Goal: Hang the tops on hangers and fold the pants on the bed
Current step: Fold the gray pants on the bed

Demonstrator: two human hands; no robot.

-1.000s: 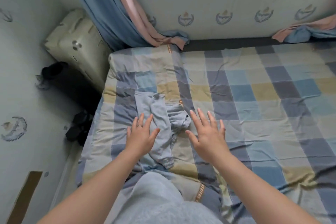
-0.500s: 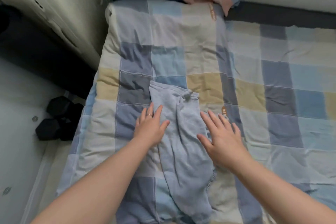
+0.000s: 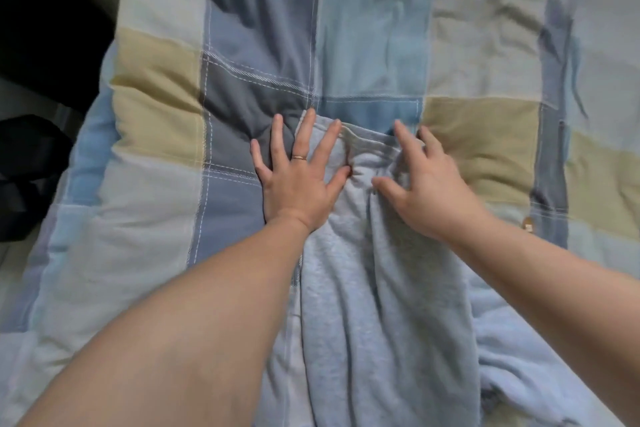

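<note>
In the head view, the pale blue-grey fleece pants [image 3: 381, 288] lie lengthwise on the bed's checked blue, tan and grey patchwork quilt [image 3: 485, 149]. Their ribbed waistband [image 3: 367, 140] sits at the frame's centre and the legs run toward 6 o'clock. The left hand [image 3: 298, 180], wearing a ring, lies flat with fingers spread at the waistband's 9 o'clock corner, partly on the quilt. The right hand [image 3: 433, 191] presses its 3 o'clock corner with fingers spread and slightly bent, gripping nothing. The fabric looks soft, light and limp, prone to bunching. The firmer waistband corners and the leg cuffs seem the best holds for folding.
</note>
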